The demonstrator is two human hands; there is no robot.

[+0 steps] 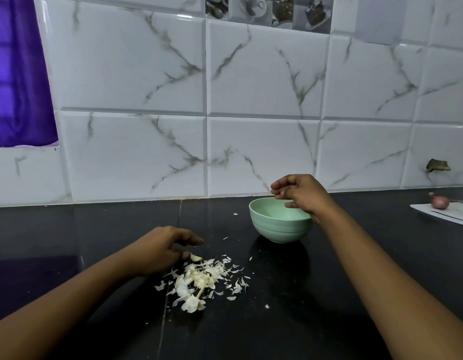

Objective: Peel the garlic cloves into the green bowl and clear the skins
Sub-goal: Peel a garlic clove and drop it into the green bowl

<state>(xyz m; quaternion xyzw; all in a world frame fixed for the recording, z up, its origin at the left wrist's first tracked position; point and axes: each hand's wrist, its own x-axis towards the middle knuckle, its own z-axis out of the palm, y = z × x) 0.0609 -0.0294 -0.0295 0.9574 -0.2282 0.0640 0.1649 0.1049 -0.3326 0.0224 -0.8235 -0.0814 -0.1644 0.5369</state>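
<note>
Pale garlic clove (196,258) lies on the black counter (303,294), long axis roughly left-right, tip toward the relaxed, spread left hand (160,249) just beside it. Skins (199,281) are heaped nearer. The right hand (300,194) hangs loosely curled over the green bowl (277,229), holding nothing visible.

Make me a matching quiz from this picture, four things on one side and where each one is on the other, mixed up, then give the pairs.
1 green bowl
2 garlic skins
3 shallot
4 right hand

a on the white board, far right
b above the bowl's rim
c heaped beside the left hand
d upright on the black counter, near the tiled wall

Pairs: 1-d, 2-c, 3-a, 4-b
</note>
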